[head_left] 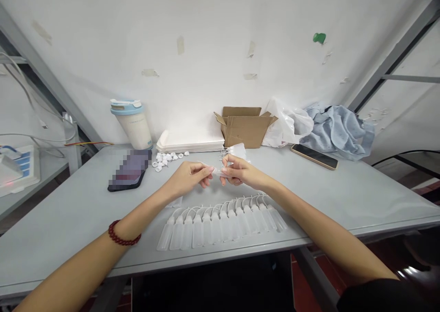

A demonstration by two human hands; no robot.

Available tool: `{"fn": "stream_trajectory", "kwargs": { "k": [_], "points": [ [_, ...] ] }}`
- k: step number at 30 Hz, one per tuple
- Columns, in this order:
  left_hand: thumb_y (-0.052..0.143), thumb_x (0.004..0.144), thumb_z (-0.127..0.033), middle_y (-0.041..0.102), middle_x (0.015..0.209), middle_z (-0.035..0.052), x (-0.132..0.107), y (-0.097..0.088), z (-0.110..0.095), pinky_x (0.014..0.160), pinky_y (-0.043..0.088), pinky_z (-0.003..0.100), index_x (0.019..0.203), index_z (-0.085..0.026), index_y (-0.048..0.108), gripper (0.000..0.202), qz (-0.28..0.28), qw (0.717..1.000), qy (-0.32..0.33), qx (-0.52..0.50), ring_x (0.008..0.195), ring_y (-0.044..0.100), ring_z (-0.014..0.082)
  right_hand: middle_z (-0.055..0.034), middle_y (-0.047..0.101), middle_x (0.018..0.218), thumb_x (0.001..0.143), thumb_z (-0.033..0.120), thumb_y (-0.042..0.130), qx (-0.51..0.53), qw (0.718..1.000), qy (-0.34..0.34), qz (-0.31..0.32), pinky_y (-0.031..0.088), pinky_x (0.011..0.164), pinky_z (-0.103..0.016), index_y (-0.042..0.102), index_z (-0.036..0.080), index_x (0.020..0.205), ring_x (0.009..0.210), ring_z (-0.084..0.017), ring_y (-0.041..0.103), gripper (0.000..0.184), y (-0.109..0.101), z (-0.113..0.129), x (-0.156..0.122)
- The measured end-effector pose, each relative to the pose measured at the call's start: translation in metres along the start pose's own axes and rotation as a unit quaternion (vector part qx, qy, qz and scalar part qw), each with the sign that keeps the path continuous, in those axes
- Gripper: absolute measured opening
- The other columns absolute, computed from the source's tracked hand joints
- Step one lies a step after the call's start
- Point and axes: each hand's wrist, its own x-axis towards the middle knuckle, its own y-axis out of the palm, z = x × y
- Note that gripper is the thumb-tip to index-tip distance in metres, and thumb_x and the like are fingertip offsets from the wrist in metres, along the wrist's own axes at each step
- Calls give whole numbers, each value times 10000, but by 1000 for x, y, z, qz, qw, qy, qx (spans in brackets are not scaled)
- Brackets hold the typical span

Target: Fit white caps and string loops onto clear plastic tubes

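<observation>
Above the table's middle, my left hand [193, 176] and my right hand [240, 170] are close together, fingertips nearly meeting. Both pinch a small translucent plastic piece [216, 171]; the fingers hide much of it, so its exact kind does not show. Nearer to me lies a row of several translucent squeeze bottles [215, 227] with thin curved spout tubes, side by side along the front edge. Beyond my left hand are several loose white caps [167, 158]. Behind my right hand rests a small bunch of white pieces with thin tubes [239, 150].
At the back stand a tumbler [133, 124], a stack of white trays or sheets [190, 143], an open cardboard box [245, 130], a white plastic bag [287, 124] and blue cloth [338, 130]. Phones lie left [129, 169] and right [314, 157] on the grey table [350, 197].
</observation>
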Motion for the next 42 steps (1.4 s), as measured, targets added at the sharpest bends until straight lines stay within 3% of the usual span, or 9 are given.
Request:
{"fn": "stream_trajectory", "kwargs": {
  "k": [4, 11, 16, 23, 26, 30, 32, 37, 42],
  "points": [
    [559, 835, -460, 655, 650, 33, -1, 0, 0, 609, 511, 268, 745, -136, 656, 350, 13, 999, 13, 31, 573, 618, 144, 23, 637, 647, 876, 382, 579, 2, 1000, 5, 1, 179, 449, -213, 355, 231, 859, 447, -52, 296, 270, 1, -1, -1],
    [495, 881, -369, 669, 737, 40, -6, 5, -2, 625, 442, 259, 819, -159, 684, 289, -59, 963, 175, 197, 656, 572, 151, 21, 635, 627, 886, 381, 559, 29, 999, 18, 19, 145, 441, -217, 357, 236, 850, 431, -53, 273, 251, -4, -4, 0],
    [513, 876, -434, 669, 729, 39, -6, 6, -3, 623, 457, 255, 790, -153, 650, 324, -25, 988, 93, 120, 670, 602, 153, 18, 643, 626, 892, 416, 549, 40, 999, 21, 27, 143, 437, -216, 363, 238, 857, 433, -57, 258, 260, -4, -6, 1],
    [565, 825, -432, 623, 619, 14, -2, 4, -3, 584, 485, 253, 665, -148, 606, 328, -29, 1000, 0, -2, 562, 587, 131, 6, 595, 695, 833, 429, 608, -142, 984, -29, -100, 256, 472, -216, 540, 183, 918, 533, -76, 378, 269, 7, 0, 0],
    [566, 829, -403, 646, 650, 23, -3, 6, 0, 611, 493, 260, 740, -144, 651, 287, -39, 998, 43, 27, 588, 598, 138, 5, 546, 669, 846, 439, 571, -186, 974, -46, -123, 264, 482, -227, 604, 153, 845, 530, -75, 365, 288, 6, -1, 0],
    [565, 836, -341, 673, 755, 41, -7, 11, 3, 662, 477, 263, 799, -152, 663, 217, -89, 979, 142, 116, 700, 610, 158, 30, 451, 611, 842, 505, 554, -91, 992, -20, -91, 211, 451, -230, 515, 161, 676, 470, -54, 296, 384, 3, -3, 1],
    [577, 829, -332, 683, 814, 47, -9, 13, 2, 682, 479, 258, 817, -155, 662, 196, -102, 977, 151, 112, 749, 616, 162, 38, 422, 598, 840, 524, 554, -51, 995, -12, -82, 196, 447, -231, 465, 170, 632, 459, -47, 271, 420, 3, -4, 1],
    [547, 848, -416, 659, 701, 25, -4, 12, -2, 655, 499, 256, 745, -152, 650, 301, -46, 997, 54, 3, 643, 614, 140, 16, 495, 629, 889, 466, 513, -126, 984, -51, -115, 285, 493, -239, 560, 155, 734, 507, -74, 360, 351, 7, -3, 0],
    [570, 824, -470, 620, 626, 16, -1, 8, 1, 594, 487, 253, 646, -143, 594, 373, 3, 995, -64, -81, 553, 591, 121, 1, 569, 662, 921, 330, 473, -255, 955, -83, -129, 336, 555, -246, 641, 149, 867, 560, -96, 420, 253, 12, -2, -1]
  ]
}}
